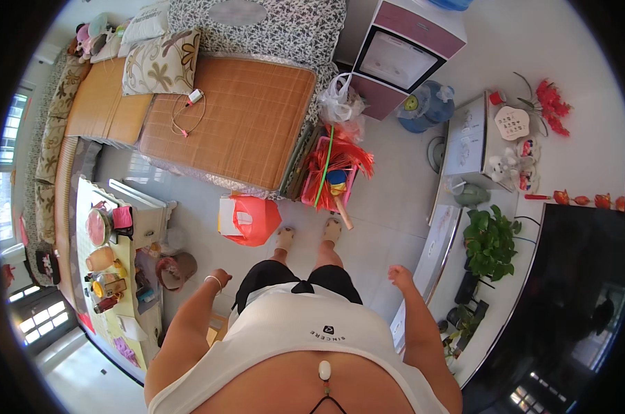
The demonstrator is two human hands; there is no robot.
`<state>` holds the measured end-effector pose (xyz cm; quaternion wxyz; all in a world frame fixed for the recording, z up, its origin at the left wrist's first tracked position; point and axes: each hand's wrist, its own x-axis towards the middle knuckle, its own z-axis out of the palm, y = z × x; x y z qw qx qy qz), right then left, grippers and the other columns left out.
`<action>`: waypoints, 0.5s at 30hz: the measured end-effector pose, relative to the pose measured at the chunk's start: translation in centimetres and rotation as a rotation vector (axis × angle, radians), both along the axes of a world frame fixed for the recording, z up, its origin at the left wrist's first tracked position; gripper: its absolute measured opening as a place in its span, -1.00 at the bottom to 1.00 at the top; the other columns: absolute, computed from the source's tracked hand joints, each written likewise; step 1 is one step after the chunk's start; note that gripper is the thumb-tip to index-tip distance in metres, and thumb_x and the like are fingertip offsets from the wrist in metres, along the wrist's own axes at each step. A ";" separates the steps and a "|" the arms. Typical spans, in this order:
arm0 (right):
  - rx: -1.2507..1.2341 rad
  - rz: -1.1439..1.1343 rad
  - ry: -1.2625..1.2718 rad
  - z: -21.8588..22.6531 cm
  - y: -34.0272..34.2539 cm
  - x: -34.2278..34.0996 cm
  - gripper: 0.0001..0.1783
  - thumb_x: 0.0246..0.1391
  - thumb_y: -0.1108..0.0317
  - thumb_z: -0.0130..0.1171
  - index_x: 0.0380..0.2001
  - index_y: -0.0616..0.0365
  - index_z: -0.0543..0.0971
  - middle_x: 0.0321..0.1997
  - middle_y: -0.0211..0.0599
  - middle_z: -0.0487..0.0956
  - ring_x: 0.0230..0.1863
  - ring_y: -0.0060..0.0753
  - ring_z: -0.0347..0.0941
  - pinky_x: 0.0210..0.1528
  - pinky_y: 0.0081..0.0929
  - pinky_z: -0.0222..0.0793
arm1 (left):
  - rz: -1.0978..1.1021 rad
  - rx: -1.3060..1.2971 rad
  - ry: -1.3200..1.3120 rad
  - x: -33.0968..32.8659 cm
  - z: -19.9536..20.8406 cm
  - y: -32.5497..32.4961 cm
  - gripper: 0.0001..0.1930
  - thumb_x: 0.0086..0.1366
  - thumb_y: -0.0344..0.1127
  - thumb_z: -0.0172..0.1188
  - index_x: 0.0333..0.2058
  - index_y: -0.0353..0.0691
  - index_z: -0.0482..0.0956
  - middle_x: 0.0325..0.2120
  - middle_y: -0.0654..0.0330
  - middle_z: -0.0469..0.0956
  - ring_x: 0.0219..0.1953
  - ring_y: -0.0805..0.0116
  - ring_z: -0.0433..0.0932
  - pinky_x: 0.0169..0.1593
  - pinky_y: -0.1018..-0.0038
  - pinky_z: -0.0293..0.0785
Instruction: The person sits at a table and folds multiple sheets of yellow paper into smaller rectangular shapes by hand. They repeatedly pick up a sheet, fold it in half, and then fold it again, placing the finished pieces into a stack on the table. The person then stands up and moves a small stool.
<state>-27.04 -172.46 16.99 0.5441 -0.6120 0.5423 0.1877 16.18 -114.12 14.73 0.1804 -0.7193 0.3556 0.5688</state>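
Note:
My left hand (pixel 220 278), with a pale bracelet at the wrist, hangs beside my hip with its fingers curled in. No object shows in it. On my other side, my right hand (pixel 399 276) is raised a little away from my body, loosely closed, with nothing visible in it. Neither hand touches anything. On the floor ahead of my feet stands a red plastic bag (pixel 256 222) over a white box-like thing. Right of it is a pink basket (pixel 349 192) holding red plastic strips, a green stick and a wooden-handled tool (pixel 342 210).
A sofa with a brown woven mat (pixel 229 117) lies ahead, a charger (pixel 195 96) on it. The cluttered table (pixel 138 290) and a bin (pixel 177 269) stand left. Along the right run a cabinet (pixel 443 234), a potted plant (pixel 490 241) and a large black screen (pixel 568 290). A water bottle (pixel 436 103) stands at the back.

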 end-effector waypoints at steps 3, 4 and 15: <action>-0.093 0.134 -0.046 -5.0 -6.7 2.3 -0.86 0.21 0.32 0.17 -0.22 0.06 0.63 -0.42 -0.43 0.62 -0.45 -0.52 0.54 -0.52 -0.48 0.42 | 0.234 0.076 0.052 -2.7 2.2 -3.5 -0.72 0.35 -0.25 0.06 -0.06 -0.03 0.68 -0.11 0.08 0.67 -0.01 -0.03 0.62 0.06 0.13 0.56; -0.124 0.098 -0.046 -5.9 -8.6 3.4 -0.86 0.18 0.34 0.16 -0.27 0.11 0.64 -0.46 -0.37 0.62 -0.46 -0.50 0.54 -0.44 -0.46 0.44 | -0.140 -0.168 -0.022 -3.5 2.5 -4.8 -0.72 0.37 -0.22 0.05 -0.06 -0.04 0.69 -0.10 0.06 0.67 0.00 -0.01 0.62 0.09 0.15 0.56; 0.020 -0.010 -0.059 -13.3 -12.8 15.2 -0.82 0.13 0.31 0.24 -0.26 0.17 0.65 -0.39 -0.30 0.67 -0.38 -0.45 0.57 -0.27 -0.43 0.49 | 0.876 -0.268 0.131 -5.2 0.7 -24.0 -0.54 0.27 -0.02 0.25 -0.01 -0.23 0.64 -0.09 -0.05 0.66 -0.01 0.03 0.63 0.10 0.28 0.52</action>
